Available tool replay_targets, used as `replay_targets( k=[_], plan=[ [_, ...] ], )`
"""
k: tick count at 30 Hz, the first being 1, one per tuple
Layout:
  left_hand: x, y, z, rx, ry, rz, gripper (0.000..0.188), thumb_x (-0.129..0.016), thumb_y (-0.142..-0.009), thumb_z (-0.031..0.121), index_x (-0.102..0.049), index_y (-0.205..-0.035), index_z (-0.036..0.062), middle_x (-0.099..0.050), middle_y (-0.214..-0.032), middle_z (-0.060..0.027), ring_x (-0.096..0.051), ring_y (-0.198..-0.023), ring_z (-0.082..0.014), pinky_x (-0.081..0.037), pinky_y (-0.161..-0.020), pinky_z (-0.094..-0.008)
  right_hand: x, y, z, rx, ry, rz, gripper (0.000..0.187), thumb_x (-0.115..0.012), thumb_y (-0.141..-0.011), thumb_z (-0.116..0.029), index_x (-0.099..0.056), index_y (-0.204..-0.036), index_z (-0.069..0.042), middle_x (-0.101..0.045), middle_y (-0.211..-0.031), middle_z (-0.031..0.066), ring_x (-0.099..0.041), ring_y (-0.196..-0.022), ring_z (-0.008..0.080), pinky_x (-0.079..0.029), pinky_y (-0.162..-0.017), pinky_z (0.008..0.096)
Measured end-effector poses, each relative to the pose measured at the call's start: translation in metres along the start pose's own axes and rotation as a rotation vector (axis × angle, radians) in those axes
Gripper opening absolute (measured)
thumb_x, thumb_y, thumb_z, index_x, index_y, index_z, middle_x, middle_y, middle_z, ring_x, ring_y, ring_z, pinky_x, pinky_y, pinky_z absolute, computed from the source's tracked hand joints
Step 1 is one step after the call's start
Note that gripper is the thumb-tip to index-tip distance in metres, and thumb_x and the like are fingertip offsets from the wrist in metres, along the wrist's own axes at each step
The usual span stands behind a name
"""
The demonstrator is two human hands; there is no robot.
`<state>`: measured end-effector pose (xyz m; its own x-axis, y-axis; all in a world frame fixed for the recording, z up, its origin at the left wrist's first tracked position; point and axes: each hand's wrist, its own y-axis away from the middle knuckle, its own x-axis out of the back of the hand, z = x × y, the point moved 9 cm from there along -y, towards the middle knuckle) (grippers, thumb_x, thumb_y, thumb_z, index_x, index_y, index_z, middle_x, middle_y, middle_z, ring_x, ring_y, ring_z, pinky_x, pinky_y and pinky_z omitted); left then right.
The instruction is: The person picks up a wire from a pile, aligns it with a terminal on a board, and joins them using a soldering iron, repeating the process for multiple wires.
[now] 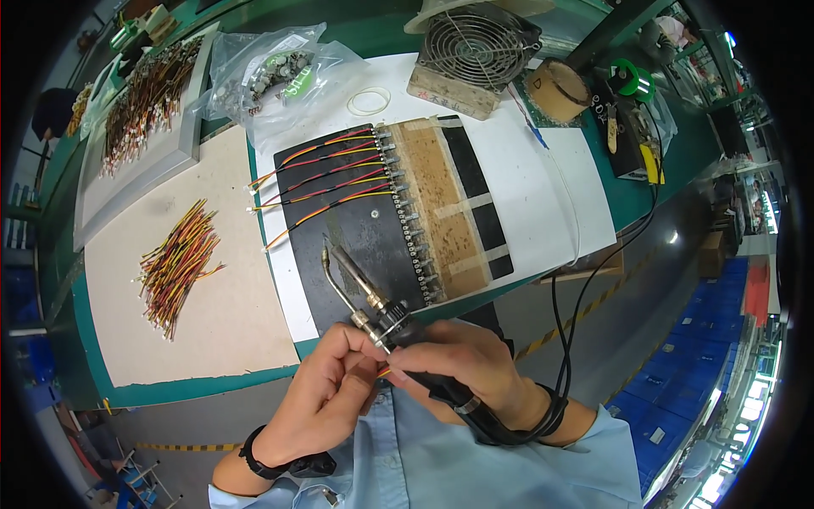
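Observation:
My right hand [475, 365] is closed around a soldering iron [397, 321] with a thin bent metal feed tube beside its tip. The tip points up and left over the black fixture board [352, 242]. Close against it, my left hand [332, 382] has its fingers pinched together on a thin wire lead [384, 371], of which only a short red-yellow bit shows. Several red, yellow and black wire leads [326, 188] lie across the upper part of the board. Their ends meet a row of small metal parts [405, 208] along a brown strip [437, 204].
A pile of wire leads [180, 267] lies on the beige board at left. Behind it stands a tray of wired parts [148, 102], beside a clear bag of small parts [275, 76]. A fan [479, 47] and a round tan container [558, 89] stand at the back. Black cables [564, 339] hang at right.

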<state>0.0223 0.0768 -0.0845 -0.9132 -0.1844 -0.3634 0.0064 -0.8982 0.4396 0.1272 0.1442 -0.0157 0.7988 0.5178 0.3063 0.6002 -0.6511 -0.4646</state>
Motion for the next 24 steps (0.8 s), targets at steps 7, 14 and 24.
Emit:
replay_targets(
  k=[7, 14, 24],
  plan=[
    [-0.001, 0.004, 0.005, -0.062, -0.31, -0.058, 0.008, -0.049, -0.099, 0.006, -0.048, -0.102, -0.0011, -0.063, -0.079, -0.004, -0.051, -0.066, -0.0032, -0.041, -0.058, -0.0192, -0.001, 0.004, 0.01, -0.172, -0.03, -0.072, 0.04, -0.078, -0.07, 0.005, -0.059, -0.104, -0.003, -0.066, -0.082, 0.0107, -0.064, -0.068, 0.0202, -0.05, -0.057, 0.0274],
    [0.0, 0.011, 0.015, -0.241, -0.297, 0.046, 0.009, -0.053, -0.097, 0.006, -0.05, -0.1, -0.0019, -0.068, -0.083, -0.0077, -0.059, -0.071, -0.0055, -0.046, -0.061, -0.0197, 0.011, 0.022, 0.012, -0.214, -0.083, 0.116, 0.037, -0.076, -0.075, 0.004, -0.055, -0.105, -0.001, -0.067, -0.091, 0.0116, -0.065, -0.077, 0.0157, -0.052, -0.066, 0.0247],
    [0.004, 0.016, 0.028, -0.404, -0.501, 0.05, 0.008, -0.063, -0.091, 0.005, -0.059, -0.092, -0.0011, -0.067, -0.074, -0.0065, -0.059, -0.062, -0.0071, -0.045, -0.053, -0.0209, -0.005, 0.019, 0.018, -0.317, -0.321, 0.014, 0.033, -0.072, -0.08, 0.004, -0.052, -0.105, -0.002, -0.065, -0.093, 0.0109, -0.066, -0.085, 0.0123, -0.053, -0.072, 0.0239]
  ],
)
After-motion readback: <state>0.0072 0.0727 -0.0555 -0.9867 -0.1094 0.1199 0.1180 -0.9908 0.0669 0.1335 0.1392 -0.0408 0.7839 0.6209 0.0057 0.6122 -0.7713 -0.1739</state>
